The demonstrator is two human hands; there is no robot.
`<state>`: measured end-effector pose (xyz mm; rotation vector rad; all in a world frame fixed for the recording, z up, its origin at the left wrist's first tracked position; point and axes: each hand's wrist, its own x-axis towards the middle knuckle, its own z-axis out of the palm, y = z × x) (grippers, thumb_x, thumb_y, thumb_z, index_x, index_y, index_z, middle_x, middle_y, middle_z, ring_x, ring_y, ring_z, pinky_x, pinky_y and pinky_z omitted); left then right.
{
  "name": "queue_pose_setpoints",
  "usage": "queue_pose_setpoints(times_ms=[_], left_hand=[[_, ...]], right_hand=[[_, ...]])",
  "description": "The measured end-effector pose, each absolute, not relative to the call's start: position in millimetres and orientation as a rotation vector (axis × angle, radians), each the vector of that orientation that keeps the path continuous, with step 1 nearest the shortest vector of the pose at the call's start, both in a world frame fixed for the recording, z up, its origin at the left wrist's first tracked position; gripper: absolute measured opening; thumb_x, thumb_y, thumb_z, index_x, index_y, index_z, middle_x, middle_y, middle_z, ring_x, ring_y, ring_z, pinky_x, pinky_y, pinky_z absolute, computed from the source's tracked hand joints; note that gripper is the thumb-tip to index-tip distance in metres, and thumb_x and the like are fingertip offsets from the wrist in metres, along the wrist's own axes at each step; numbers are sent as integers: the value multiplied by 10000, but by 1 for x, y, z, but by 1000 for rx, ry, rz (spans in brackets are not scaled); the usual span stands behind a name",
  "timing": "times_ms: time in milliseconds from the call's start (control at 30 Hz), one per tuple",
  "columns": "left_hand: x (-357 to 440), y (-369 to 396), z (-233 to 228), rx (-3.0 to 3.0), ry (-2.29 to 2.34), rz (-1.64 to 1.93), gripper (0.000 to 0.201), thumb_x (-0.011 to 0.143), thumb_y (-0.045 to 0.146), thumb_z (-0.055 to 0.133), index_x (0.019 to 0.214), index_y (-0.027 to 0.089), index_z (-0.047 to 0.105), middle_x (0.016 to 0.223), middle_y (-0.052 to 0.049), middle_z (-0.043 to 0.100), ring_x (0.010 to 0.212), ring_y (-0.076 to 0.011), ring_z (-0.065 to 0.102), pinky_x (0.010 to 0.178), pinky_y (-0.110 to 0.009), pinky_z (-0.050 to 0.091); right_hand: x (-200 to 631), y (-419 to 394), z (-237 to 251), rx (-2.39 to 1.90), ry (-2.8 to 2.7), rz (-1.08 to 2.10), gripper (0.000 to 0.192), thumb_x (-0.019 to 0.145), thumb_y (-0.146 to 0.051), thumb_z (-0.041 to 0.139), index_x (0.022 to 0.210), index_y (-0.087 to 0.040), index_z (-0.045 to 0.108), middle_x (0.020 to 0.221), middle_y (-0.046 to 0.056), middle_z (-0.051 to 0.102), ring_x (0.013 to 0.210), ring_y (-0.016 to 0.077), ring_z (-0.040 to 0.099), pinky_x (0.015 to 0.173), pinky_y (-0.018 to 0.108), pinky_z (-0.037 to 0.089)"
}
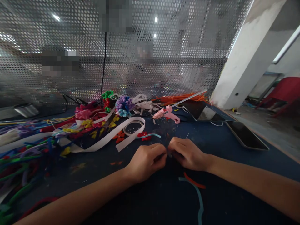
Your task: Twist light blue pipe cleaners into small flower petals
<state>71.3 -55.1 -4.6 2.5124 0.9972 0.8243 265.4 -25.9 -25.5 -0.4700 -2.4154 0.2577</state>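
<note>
My left hand (147, 161) and my right hand (187, 153) meet knuckle to knuckle over the dark blue tabletop, both with fingers curled in a pinch. Whatever lies between their fingertips is too small and hidden to name. Just below my right hand are a short orange pipe cleaner (194, 181) and a longer light blue pipe cleaner (199, 200). Beyond my left hand lies a red pipe-cleaner flower (144, 136) beside a pale blue stem (152, 135). A pink glue gun (167, 115) with a clear glue stick (189, 98) rests farther back.
Coloured pipe cleaners (28, 156) heap up on the left, with a white ribbon (126, 123) curling nearby. A purple and blue pipe-cleaner bunch (124, 104) stands at the back. A phone (246, 134) and a tablet (202, 111) lie right. Perforated metal mesh (164, 62) closes off the far side.
</note>
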Motion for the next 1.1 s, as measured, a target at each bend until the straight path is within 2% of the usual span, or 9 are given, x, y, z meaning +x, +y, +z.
queue_pose_setpoints(times_ms=[100, 233, 367, 533, 800, 1000, 1100], left_hand=[[71, -56, -7, 2531, 972, 808, 132, 741, 57, 451, 664, 160, 483, 600, 58, 422, 499, -58, 364, 477, -177, 279], [71, -56, -7, 2526, 981, 817, 133, 744, 64, 444, 664, 160, 489, 593, 54, 424, 498, -64, 370, 475, -182, 282], [71, -55, -6, 2516, 1000, 833, 128, 772, 90, 437, 694, 163, 507, 608, 44, 450, 518, -71, 397, 492, -184, 307], [71, -55, -5, 2553, 984, 833, 133, 781, 98, 428, 695, 164, 505, 608, 39, 459, 512, -73, 402, 484, -184, 312], [70, -55, -10, 2706, 943, 812, 174, 816, 128, 410, 673, 157, 504, 605, 26, 459, 511, -77, 401, 479, -198, 287], [74, -53, -3, 2366, 1111, 854, 122, 775, 103, 432, 688, 161, 495, 598, 47, 446, 525, -73, 403, 493, -174, 318], [76, -52, 0, 2238, 1164, 885, 135, 789, 140, 428, 667, 163, 481, 570, 54, 407, 501, -72, 363, 461, -176, 294]], right_hand=[[265, -25, -27, -423, -2373, 255, 191, 835, -35, 349, 838, -163, 491, 763, 35, 517, 702, 127, 483, 584, 239, 403], [265, -26, -27, -422, -2327, 271, 89, 875, -159, 440, 833, -167, 517, 783, 34, 545, 726, 125, 510, 619, 243, 425], [265, -26, -26, -404, -2296, 332, 82, 855, -244, 513, 849, -166, 540, 799, 35, 557, 749, 126, 527, 645, 248, 443], [265, -26, -22, -366, -2253, 401, 83, 850, -226, 527, 845, -151, 561, 776, 38, 565, 730, 122, 530, 640, 243, 445], [261, -28, -20, -389, -2222, 541, 140, 848, -184, 517, 723, -146, 567, 667, 14, 562, 626, 100, 519, 578, 219, 425], [260, -28, -19, -610, -2031, 572, 113, 774, -244, 622, 714, -154, 589, 643, 0, 553, 572, 95, 501, 526, 217, 398], [261, -28, -18, -610, -1971, 553, 120, 757, -264, 635, 719, -163, 582, 702, 16, 582, 609, 107, 531, 538, 226, 421]])
